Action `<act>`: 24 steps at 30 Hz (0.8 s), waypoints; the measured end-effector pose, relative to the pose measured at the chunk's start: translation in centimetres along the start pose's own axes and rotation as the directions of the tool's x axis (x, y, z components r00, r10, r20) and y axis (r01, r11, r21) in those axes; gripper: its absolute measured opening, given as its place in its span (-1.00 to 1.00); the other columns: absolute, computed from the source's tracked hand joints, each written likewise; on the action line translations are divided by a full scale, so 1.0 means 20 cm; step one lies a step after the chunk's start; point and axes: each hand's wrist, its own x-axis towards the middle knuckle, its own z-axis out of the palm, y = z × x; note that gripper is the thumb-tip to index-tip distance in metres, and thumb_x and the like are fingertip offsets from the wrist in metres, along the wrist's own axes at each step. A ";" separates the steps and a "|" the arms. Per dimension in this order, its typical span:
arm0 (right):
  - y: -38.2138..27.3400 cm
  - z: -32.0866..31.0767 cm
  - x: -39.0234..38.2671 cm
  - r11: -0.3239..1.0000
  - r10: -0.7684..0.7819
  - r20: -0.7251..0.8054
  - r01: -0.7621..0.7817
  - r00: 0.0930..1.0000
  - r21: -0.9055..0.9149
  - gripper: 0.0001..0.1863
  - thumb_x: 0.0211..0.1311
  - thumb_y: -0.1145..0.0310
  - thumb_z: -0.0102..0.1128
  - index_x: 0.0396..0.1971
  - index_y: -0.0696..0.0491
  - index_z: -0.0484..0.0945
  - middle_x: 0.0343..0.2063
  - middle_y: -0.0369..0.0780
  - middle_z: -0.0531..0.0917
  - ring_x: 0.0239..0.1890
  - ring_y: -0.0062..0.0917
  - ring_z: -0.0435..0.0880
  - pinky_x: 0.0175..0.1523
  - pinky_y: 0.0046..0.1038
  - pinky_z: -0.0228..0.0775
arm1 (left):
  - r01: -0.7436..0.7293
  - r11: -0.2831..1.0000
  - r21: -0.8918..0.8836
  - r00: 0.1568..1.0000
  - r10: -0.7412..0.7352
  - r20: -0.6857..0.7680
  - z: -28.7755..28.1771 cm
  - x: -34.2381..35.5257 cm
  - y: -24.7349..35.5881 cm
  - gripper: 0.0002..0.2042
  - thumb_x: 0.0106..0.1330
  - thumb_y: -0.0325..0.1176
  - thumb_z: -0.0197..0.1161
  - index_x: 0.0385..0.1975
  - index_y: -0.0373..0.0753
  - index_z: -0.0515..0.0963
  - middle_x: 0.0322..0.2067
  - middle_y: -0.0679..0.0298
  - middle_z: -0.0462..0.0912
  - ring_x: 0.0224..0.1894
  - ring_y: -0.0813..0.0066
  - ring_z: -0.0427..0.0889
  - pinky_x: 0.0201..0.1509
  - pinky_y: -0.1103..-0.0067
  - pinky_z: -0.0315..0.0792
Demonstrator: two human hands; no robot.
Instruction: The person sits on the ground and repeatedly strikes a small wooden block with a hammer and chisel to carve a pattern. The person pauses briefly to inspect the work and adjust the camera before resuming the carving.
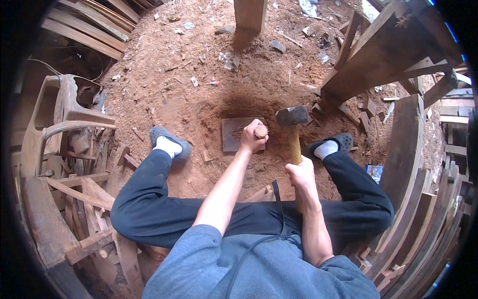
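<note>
While the left hand [253, 138] grips a round, brown-ended rod [261, 131] at the right of a square brown board [234, 133], the right hand [302, 174] clasps a yellow-handled, grey-headed hammer [294, 140]; hammering seems in hand, needing true aim next.

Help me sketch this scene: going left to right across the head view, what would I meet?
Chair → left shoe → left hand → hammer → right shoe → long plank.
</note>
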 end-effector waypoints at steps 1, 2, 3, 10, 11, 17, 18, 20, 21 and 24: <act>0.00 0.00 -0.02 0.999 -0.035 -0.003 0.035 0.999 0.014 -0.86 -0.19 0.46 0.18 -0.57 0.18 0.47 -0.74 -0.29 0.47 -0.72 -0.64 0.44 -0.60 -0.48 0.27 | 0.010 0.999 -0.044 1.000 -0.009 0.020 -0.01 0.00 0.01 -0.75 -0.13 -0.43 0.30 -0.42 -0.21 0.41 -0.56 0.22 0.55 -0.45 0.31 0.62 -0.32 0.45 0.48; -0.01 -0.01 -0.04 0.998 -0.049 -0.002 0.049 0.999 0.030 -0.87 -0.18 0.47 0.17 -0.57 0.18 0.47 -0.75 -0.29 0.47 -0.73 -0.64 0.43 -0.62 -0.48 0.27 | 0.025 0.996 -0.087 0.999 -0.021 0.048 -0.03 -0.01 0.01 -0.75 -0.13 -0.43 0.30 -0.42 -0.21 0.42 -0.56 0.24 0.55 -0.45 0.37 0.61 -0.32 0.47 0.47; -0.01 -0.01 -0.05 0.997 -0.048 0.011 0.047 0.999 0.059 -0.87 -0.18 0.47 0.17 -0.57 0.18 0.47 -0.75 -0.29 0.47 -0.75 -0.63 0.43 -0.64 -0.48 0.26 | 0.048 0.993 -0.108 0.996 -0.040 0.077 -0.04 -0.01 0.01 -0.74 -0.14 -0.43 0.30 -0.41 -0.22 0.42 -0.56 0.26 0.54 -0.46 0.43 0.59 -0.31 0.50 0.47; 0.01 -0.04 -0.11 0.994 -0.090 -0.023 0.092 0.996 0.063 -0.90 -0.15 0.50 0.16 -0.57 0.16 0.46 -0.75 -0.30 0.47 -0.75 -0.65 0.42 -0.67 -0.51 0.25 | 0.024 0.990 -0.139 0.997 -0.014 0.071 -0.04 -0.02 0.01 -0.73 -0.13 -0.40 0.33 -0.40 -0.22 0.44 -0.53 0.20 0.59 -0.44 0.33 0.62 -0.30 0.47 0.48; 0.01 -0.04 -0.11 0.994 -0.079 -0.024 0.081 0.997 0.078 -0.91 -0.15 0.50 0.16 -0.57 0.15 0.46 -0.75 -0.30 0.47 -0.75 -0.65 0.42 -0.67 -0.52 0.25 | 0.041 0.992 -0.122 0.997 -0.033 0.069 -0.04 -0.02 0.01 -0.73 -0.13 -0.40 0.33 -0.40 -0.22 0.44 -0.53 0.20 0.59 -0.44 0.33 0.62 -0.30 0.47 0.48; 0.00 -0.03 -0.08 0.996 -0.043 -0.014 0.044 0.999 0.081 -0.90 -0.14 0.51 0.16 -0.58 0.15 0.43 -0.76 -0.31 0.46 -0.76 -0.65 0.41 -0.67 -0.52 0.24 | 0.095 0.986 -0.139 0.994 -0.087 0.058 -0.06 -0.02 0.02 -0.73 -0.15 -0.39 0.31 -0.41 -0.22 0.44 -0.56 0.21 0.60 -0.43 0.28 0.65 -0.31 0.45 0.49; -0.01 -0.02 -0.08 0.997 -0.014 -0.012 0.015 1.000 0.075 -0.90 -0.15 0.51 0.16 -0.59 0.15 0.42 -0.76 -0.31 0.46 -0.76 -0.65 0.41 -0.67 -0.52 0.24 | 0.079 0.989 -0.126 0.996 -0.073 0.053 -0.06 -0.02 0.03 -0.74 -0.16 -0.39 0.30 -0.43 -0.21 0.44 -0.56 0.22 0.60 -0.43 0.26 0.66 -0.32 0.44 0.49; -0.01 -0.01 -0.07 0.999 -0.030 -0.026 0.031 0.999 0.038 -0.89 -0.15 0.51 0.16 -0.60 0.16 0.42 -0.77 -0.30 0.45 -0.77 -0.65 0.41 -0.67 -0.50 0.24 | 0.070 0.990 -0.126 0.997 -0.066 0.038 -0.07 -0.03 0.04 -0.75 -0.16 -0.39 0.29 -0.43 -0.21 0.44 -0.56 0.21 0.60 -0.43 0.23 0.66 -0.32 0.43 0.49; -0.02 -0.01 -0.06 1.000 -0.022 -0.029 0.022 0.999 0.014 -0.89 -0.16 0.51 0.16 -0.60 0.16 0.41 -0.77 -0.30 0.44 -0.77 -0.65 0.41 -0.66 -0.50 0.24 | 0.080 0.990 -0.121 0.997 -0.076 0.032 -0.07 -0.03 0.04 -0.75 -0.16 -0.39 0.29 -0.44 -0.20 0.44 -0.56 0.20 0.60 -0.42 0.22 0.66 -0.32 0.43 0.49; -0.01 0.01 -0.06 0.998 0.058 0.002 -0.058 0.998 -0.023 -0.88 -0.16 0.50 0.17 -0.61 0.16 0.41 -0.79 -0.30 0.44 -0.78 -0.65 0.41 -0.66 -0.48 0.25 | 0.111 0.987 -0.116 0.994 -0.108 0.028 -0.06 -0.06 0.04 -0.75 -0.16 -0.40 0.29 -0.44 -0.20 0.44 -0.54 0.17 0.60 -0.41 0.17 0.65 -0.32 0.41 0.49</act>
